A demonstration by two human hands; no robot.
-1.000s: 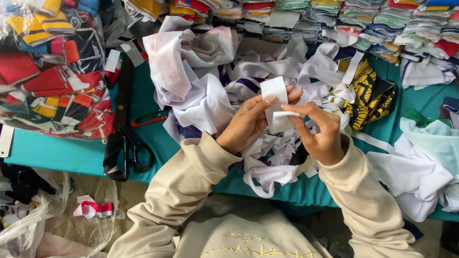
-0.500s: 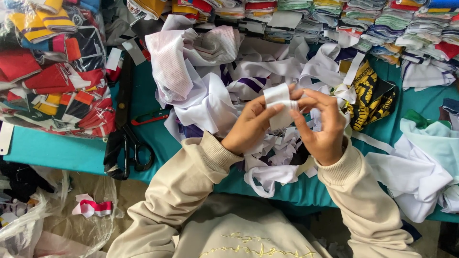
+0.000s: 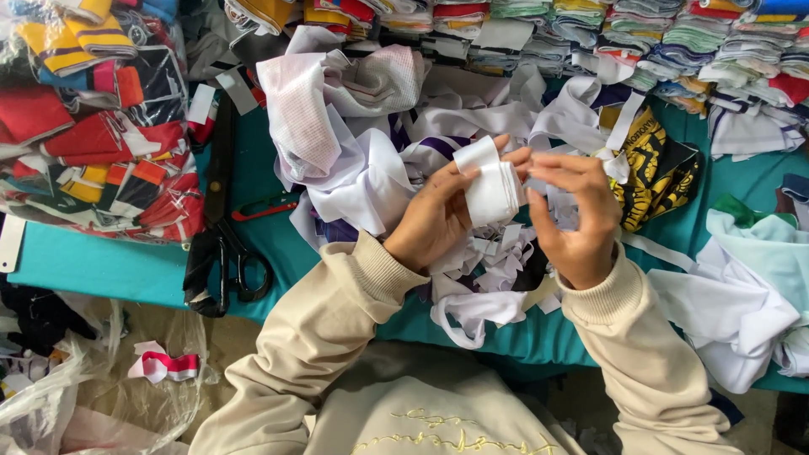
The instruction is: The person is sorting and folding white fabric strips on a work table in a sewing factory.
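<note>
Overhead, teal table point(image 3: 101, 265) heaped with cloth scraps; both hands' fingers point(image 3: 472, 173) pinch white fabric strip point(image 3: 491, 190); scissors point(image 3: 221, 253) left.

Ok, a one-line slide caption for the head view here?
Both hands, left hand and right hand, fold a white fabric strip above scrap cloth on a teal table.

Between your left hand point(image 3: 438, 221) and right hand point(image 3: 573, 221) sits a folded white strip point(image 3: 491, 187) of smooth matt cloth, above the heap of white fabric offcuts point(image 3: 497, 270) on the teal cloth-covered worktop point(image 3: 109, 268), with black metal shears point(image 3: 221, 244) and glossy plastic-bagged garments point(image 3: 101, 152) left of the heap.
</note>
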